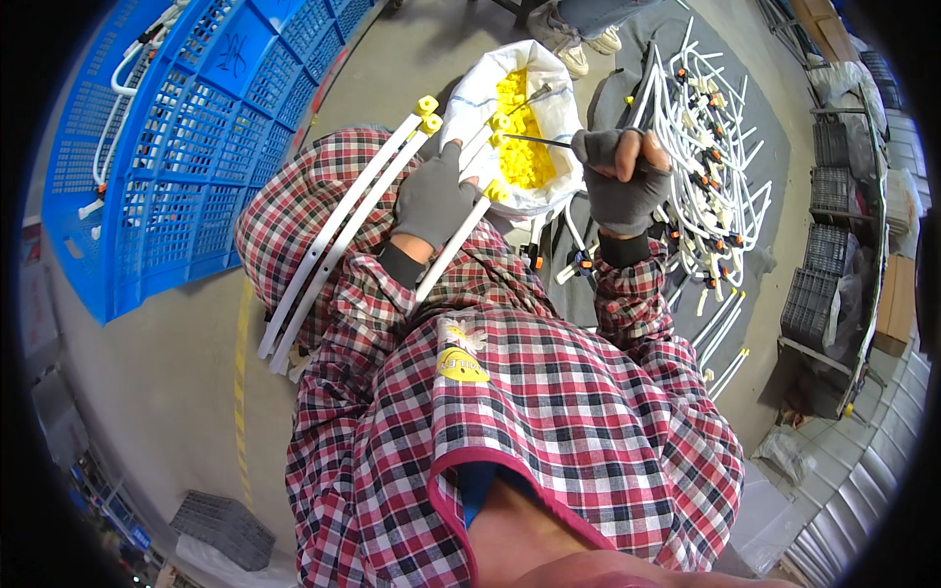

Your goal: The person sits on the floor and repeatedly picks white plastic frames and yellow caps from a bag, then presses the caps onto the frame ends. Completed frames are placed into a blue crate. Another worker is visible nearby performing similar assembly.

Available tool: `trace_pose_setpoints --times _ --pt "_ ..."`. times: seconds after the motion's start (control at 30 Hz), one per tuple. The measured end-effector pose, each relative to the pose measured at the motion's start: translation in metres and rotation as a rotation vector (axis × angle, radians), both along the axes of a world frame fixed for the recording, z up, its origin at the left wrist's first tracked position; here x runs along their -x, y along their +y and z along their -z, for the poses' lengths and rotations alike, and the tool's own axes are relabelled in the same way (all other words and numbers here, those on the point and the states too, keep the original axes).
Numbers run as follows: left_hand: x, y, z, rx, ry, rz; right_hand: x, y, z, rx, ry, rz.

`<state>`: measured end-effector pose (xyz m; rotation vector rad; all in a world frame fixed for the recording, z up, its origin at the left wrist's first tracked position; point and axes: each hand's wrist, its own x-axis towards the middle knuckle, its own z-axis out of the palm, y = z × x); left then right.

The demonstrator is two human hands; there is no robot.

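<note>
My left hand, in a grey fingerless glove, is closed on a white tube with a yellow cap. A second yellow-capped tube passes by its fingers. Two more white tubes with yellow ends lie across my lap, left of the hand. My right hand, gloved alike, is a fist round a tool with a thin dark metal shaft. The shaft points left to the held tube's cap; its handle is hidden. Under both hands' level stands a white woven sack of loose yellow caps.
Blue plastic crates rise at the left. A heap of white tubes with black and orange fittings lies on a grey mat at the right. Another person's shoes show beyond the sack. Shelving stands far right.
</note>
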<state>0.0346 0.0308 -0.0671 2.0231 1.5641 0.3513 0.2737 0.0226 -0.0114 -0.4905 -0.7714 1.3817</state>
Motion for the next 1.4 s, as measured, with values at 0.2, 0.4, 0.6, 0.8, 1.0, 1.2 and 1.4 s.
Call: trace_pose_setpoints --times 0.2,0.4,0.6,0.8,1.0,1.2,1.4 --pt "0.005 0.006 0.011 0.066 -0.058 0.023 0.005 0.005 -0.013 0.091 -0.163 0.01" --pt "0.001 0.001 -0.006 0.181 -0.065 -0.017 -0.004 0.004 -0.016 0.046 -0.164 -0.09" --pt "0.004 0.004 -0.008 0.209 -0.073 -0.009 0.0 0.006 -0.005 0.079 -0.127 -0.059" --pt "-0.002 -0.005 -0.014 0.258 0.001 -0.025 0.046 0.021 -0.032 0.056 -0.536 -0.115" --pt "0.001 -0.009 -0.019 0.161 -0.044 -0.047 0.044 -0.012 0.018 0.032 -0.255 0.149" --pt "-0.003 -0.021 -0.028 0.173 0.032 -0.041 0.051 -0.009 0.002 0.117 -0.215 0.098" --pt "-0.008 -0.024 -0.035 0.158 -0.015 -0.018 0.03 -0.028 -0.017 0.119 -0.345 -0.014"
